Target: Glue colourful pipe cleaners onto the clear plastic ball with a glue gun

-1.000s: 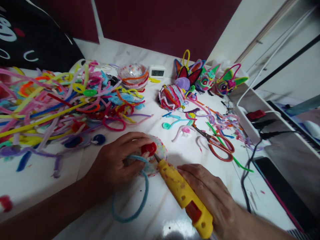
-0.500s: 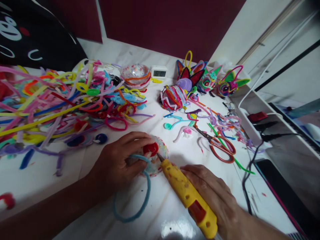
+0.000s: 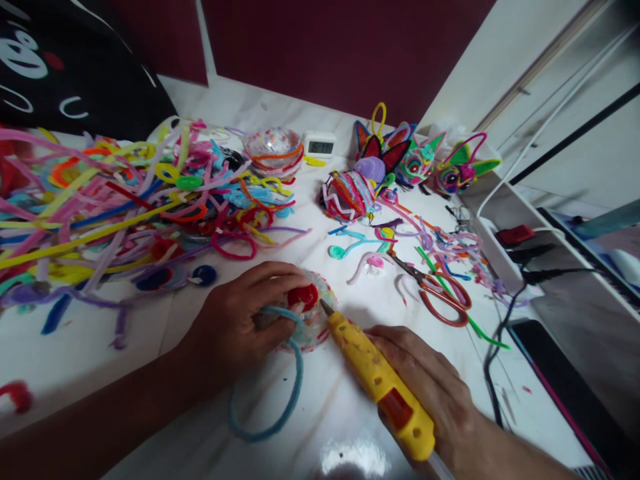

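I see a white, veined tabletop [image 3: 327, 400] beneath the left hand [image 3: 245, 320] and right hand [image 3: 417, 373], a patch of light [image 3: 357, 460] glaring off it on their near side. Well beyond them I make out a maroon panel [image 3: 340, 60], with a pale wall [image 3: 467, 77] to its right.

The tabletop [image 3: 327, 403] looks smooth and glossy, the yellow glue gun [image 3: 363, 357] plastic with a metal tip [image 3: 327, 307], the blue stem [image 3: 299, 375] fuzzy
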A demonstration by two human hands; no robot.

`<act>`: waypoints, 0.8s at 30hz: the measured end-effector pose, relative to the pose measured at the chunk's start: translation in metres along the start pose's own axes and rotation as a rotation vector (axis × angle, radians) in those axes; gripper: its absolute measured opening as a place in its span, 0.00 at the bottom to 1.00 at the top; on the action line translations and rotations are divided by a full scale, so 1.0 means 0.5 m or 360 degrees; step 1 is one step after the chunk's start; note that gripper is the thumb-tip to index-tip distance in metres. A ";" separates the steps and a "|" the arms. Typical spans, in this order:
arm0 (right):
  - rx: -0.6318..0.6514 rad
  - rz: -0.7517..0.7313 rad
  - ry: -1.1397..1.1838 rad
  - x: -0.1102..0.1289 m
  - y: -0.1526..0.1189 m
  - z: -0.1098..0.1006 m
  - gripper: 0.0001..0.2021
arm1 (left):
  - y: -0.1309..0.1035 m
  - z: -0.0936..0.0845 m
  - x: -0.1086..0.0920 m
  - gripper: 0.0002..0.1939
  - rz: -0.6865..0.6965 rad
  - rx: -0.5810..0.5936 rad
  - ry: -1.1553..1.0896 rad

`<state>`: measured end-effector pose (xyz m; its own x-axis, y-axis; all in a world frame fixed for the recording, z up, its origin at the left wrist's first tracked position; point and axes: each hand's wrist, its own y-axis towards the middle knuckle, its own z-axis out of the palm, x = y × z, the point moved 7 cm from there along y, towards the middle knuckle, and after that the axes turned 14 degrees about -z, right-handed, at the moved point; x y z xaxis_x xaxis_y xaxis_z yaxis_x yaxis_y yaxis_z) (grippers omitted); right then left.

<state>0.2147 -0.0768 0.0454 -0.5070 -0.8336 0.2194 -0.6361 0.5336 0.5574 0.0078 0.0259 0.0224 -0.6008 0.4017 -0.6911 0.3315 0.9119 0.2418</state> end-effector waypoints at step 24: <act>0.0133 -0.0165 -0.0081 0.015 0.022 -0.017 0.20 | -0.006 0.002 -0.007 0.23 0.0034 -0.0050 -0.0021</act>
<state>0.2089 -0.0785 0.0599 -0.4637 -0.8776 0.1219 -0.7318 0.4569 0.5056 0.0094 0.0219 0.0235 -0.5840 0.4201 -0.6945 0.3212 0.9054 0.2776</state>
